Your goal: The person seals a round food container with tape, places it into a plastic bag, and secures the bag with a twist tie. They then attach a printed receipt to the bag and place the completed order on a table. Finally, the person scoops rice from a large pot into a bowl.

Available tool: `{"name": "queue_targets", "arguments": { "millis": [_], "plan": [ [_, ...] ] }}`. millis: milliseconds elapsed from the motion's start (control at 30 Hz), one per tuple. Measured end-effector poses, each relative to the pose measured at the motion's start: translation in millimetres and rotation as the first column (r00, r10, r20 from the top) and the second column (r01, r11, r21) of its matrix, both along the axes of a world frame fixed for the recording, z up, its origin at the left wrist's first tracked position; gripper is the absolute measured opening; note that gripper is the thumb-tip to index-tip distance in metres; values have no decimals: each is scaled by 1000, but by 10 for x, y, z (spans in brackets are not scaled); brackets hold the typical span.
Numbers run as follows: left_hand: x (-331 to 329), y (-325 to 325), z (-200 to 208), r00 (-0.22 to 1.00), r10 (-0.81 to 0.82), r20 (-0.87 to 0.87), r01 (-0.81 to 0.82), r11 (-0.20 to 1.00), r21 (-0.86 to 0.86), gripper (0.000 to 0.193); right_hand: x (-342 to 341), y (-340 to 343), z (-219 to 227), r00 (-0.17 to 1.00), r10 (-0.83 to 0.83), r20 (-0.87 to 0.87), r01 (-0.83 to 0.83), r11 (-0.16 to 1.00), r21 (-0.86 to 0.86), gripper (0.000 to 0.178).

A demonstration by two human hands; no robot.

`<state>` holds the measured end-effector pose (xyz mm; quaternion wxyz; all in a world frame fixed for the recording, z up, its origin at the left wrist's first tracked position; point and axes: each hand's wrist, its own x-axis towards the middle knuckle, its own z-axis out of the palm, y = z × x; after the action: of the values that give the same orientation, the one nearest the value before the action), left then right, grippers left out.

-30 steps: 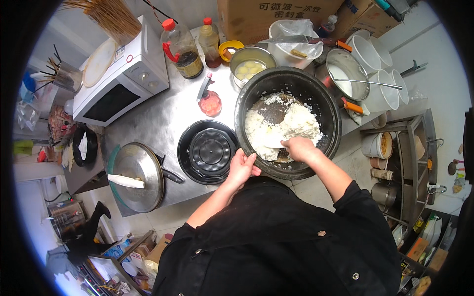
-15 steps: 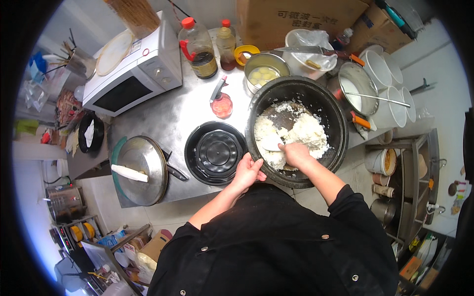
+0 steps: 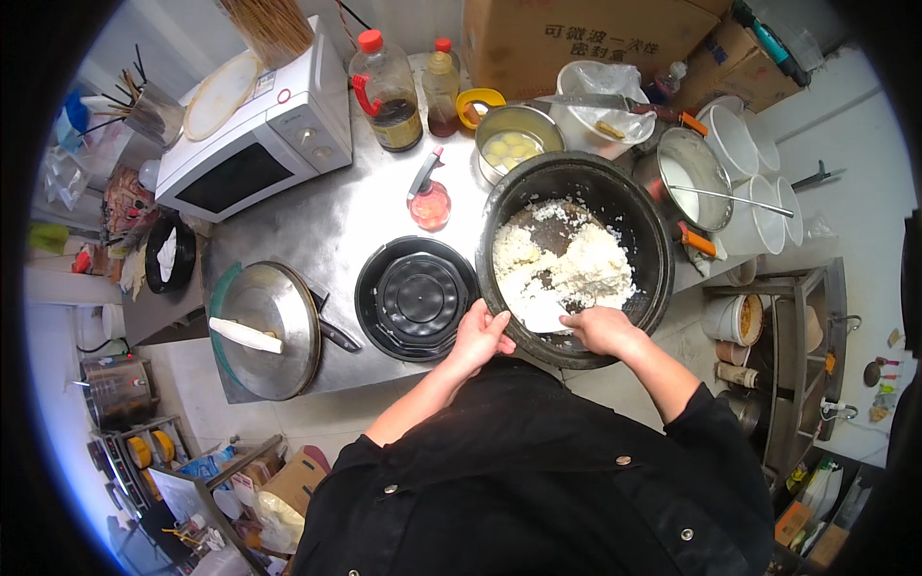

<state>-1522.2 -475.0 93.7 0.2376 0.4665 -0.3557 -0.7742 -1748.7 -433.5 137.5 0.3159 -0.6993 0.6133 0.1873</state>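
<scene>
A large black pot stands at the table's front edge, holding cooked white rice with a bare dark patch at the bottom. My right hand is closed on the handle of a white rice paddle, whose blade rests in the rice near the pot's close wall. At the pot's left rim, my left hand grips the edge, thumb and fingers against it. Just left of that hand sits a round black plastic container with ridged sides.
A lidded pan lies left; a microwave stands behind it. Beyond the pot are a pan of egg yolks, sauce bottles and a small jar with a spoon. A steel pot and white tubs stand right.
My right hand and the paddle have moved toward me and a little right within the pot. Some rice has shifted. My left hand stays on the rim.
</scene>
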Motion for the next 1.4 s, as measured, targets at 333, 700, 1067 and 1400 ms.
{"name": "queue_targets", "arguments": {
  "millis": [333, 700, 1067, 1400],
  "plan": [
    [-7, 2, -21, 1000, -12, 0, 12, 999, 38, 22, -488, -142, 181, 982, -28, 184, 38, 998, -55, 36],
    [2, -3, -39, 1000, -16, -10, 16, 999, 28, 23, -120, -219, -252, 980, -187, 63, 192, 977, -87, 32],
    [-7, -10, -11, 1000, -3, -26, 4, 999, 50, 23, -204, 78, -31, 984, -154, 88, 174, 933, -314, 33],
    [-4, -6, -21, 1000, -4, -16, 4, 999, 41, 22, -194, 4, -886, 999, 26, -34, -33, 970, -239, 57]
  ]
}}
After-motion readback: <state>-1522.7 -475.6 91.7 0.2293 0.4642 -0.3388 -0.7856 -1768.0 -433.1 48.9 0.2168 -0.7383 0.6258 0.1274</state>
